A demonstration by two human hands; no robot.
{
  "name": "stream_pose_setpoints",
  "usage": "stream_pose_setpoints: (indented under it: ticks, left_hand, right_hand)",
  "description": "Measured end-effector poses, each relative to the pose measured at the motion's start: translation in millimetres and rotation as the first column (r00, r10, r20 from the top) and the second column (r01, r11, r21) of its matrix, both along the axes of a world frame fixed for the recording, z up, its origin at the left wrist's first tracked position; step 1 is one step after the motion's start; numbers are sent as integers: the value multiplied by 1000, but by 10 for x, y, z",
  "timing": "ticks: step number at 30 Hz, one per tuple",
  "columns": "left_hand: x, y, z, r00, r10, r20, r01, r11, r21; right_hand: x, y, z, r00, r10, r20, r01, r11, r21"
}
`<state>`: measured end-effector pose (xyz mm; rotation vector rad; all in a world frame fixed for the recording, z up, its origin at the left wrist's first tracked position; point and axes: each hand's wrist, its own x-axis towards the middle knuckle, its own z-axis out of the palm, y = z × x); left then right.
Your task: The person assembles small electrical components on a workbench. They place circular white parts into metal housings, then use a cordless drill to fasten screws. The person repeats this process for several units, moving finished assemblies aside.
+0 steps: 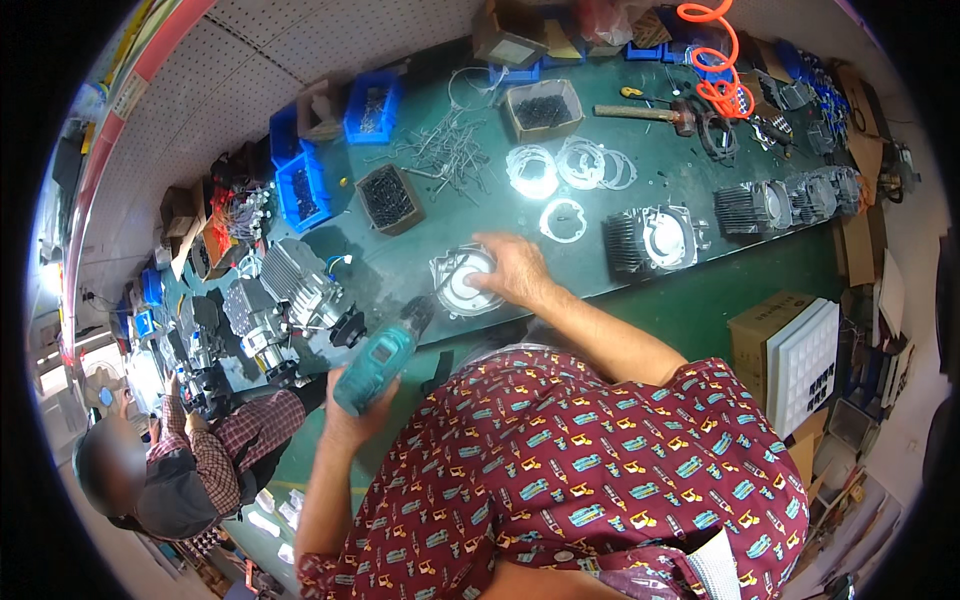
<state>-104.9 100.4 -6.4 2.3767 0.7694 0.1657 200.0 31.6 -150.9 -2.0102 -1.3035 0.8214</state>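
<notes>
Holding the teal-and-black power drill in a tightly wrapped left grip, the person aims its nose at the left edge of the round silvery metal casting, which lies on the green-topped table directly ahead of the body. The right grip rests on the casting's right side, thumb on its face; whether it pinches the rim or merely presses, I cannot tell. Contact between drill and metal is also unclear. To work well here, I would set the drill square to the surface, since a slanted tool could slip, press the casting firmly down, keep the right fingertips clear of the drill's nose, and start slowly.
</notes>
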Motion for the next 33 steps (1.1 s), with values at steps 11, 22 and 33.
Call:
stream_pose_setpoints:
  ticks: [11, 22, 33]
  left_hand:
    - [1402, 741, 1067, 818, -67, -572, 22, 996, -84]
    - [1590, 765, 1099, 773, -98, -627, 24, 992, -125]
    - [1197, 634, 1021, 958, 28, -285, -118, 945, -304]
  right_hand:
    - [12, -8, -124, 1000, 27, -12, -26, 999, 48]
    - [-1, 7, -108, 999, 52, 0, -52, 999, 10]
    - [21, -21, -53, 993, 113, -44, -115, 991, -63]
